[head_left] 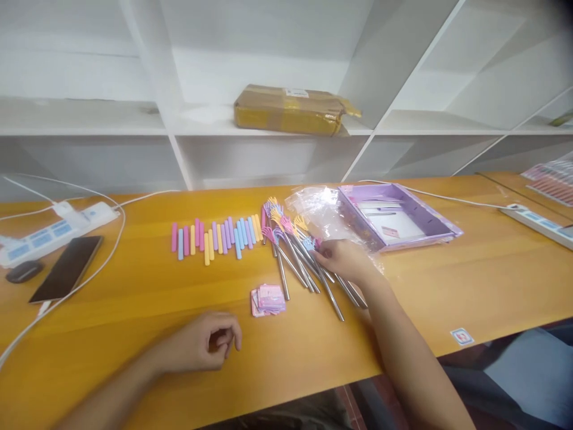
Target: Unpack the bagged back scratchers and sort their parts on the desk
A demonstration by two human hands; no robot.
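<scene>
My right hand [342,260] reaches into a pile of back scratchers with thumb and fingers pinched at a pink hand-shaped head; the fingertips are partly hidden. The back scratchers [304,269] have metal rods and pink, blue, yellow and purple heads, lying crossed over one another. Near the front of the table, my left hand [208,341] rests loosely curled, a gap between thumb and fingers, holding nothing visible. A small stack of pink cards [269,299] lies between my hands. Left of the pile, coloured sleeves [224,236] lie in an uneven row.
A purple box tray [430,216] with papers inside stands behind my right hand, beside clear plastic wrapping [320,209]. Left are a phone [67,269], a black mouse [24,272] and a power strip [62,230] with cables. A taped carton [290,110] sits on the shelf.
</scene>
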